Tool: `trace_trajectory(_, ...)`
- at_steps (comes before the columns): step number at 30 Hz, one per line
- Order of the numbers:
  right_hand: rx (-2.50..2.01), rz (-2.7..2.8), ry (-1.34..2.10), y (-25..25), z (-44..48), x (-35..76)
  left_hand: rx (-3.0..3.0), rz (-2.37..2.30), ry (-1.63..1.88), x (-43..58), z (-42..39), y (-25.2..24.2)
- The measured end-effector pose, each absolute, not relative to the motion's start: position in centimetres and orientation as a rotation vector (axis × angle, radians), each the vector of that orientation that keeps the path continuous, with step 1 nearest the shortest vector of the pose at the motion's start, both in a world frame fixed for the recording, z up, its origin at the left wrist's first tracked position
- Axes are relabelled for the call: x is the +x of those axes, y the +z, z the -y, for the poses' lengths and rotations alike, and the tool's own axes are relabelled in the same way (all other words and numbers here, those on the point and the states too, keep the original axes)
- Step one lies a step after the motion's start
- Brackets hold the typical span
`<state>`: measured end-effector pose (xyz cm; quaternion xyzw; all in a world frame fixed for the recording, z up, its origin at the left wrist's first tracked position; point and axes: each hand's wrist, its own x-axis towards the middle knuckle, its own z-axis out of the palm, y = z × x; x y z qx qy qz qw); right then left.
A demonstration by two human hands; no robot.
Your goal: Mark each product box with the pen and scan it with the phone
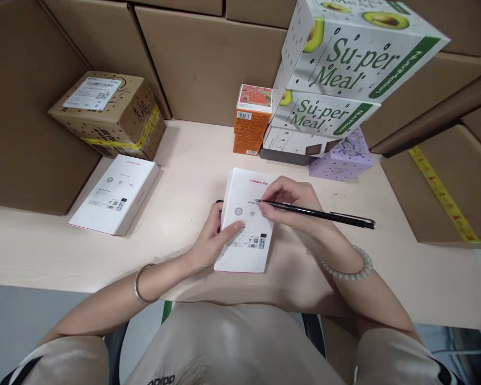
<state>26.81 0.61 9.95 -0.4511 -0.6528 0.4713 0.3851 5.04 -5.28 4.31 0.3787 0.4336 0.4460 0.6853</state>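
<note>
A slim white box (249, 223) with red lettering and small grey print lies in front of me on the table. My left hand (211, 238) grips its left edge, the thumb pressed on the top face. A small dark piece (219, 201) sticks out by the left index finger; what it is I cannot tell. Pinched in my right hand (298, 193) is a black pen (328, 215), its tip at the printed upper part of the box and its rear end pointing right. Whether the tip touches the surface I cannot tell.
A similar white box (115, 195) lies at the left, before a taped brown carton (107, 115). Behind, orange boxes (248, 125) stand beside stacked "Su-per Meal" boxes (324, 109) and a purple box (340, 158). Cardboard walls (208, 69) enclose the table (176, 198).
</note>
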Motion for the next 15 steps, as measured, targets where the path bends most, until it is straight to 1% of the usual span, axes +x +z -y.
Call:
trace_trajectory(10, -1.077, 1.893, 0.901, 10.2, 0.1, 26.7, 0.839, -0.915, 1.061, 5.1, 6.1, 3.7)
trace_trajectory(15, -1.100, 1.961, 0.824, 10.4, 0.4, 26.7, 0.908, -0.920, 1.080, 4.8, 6.1, 3.4)
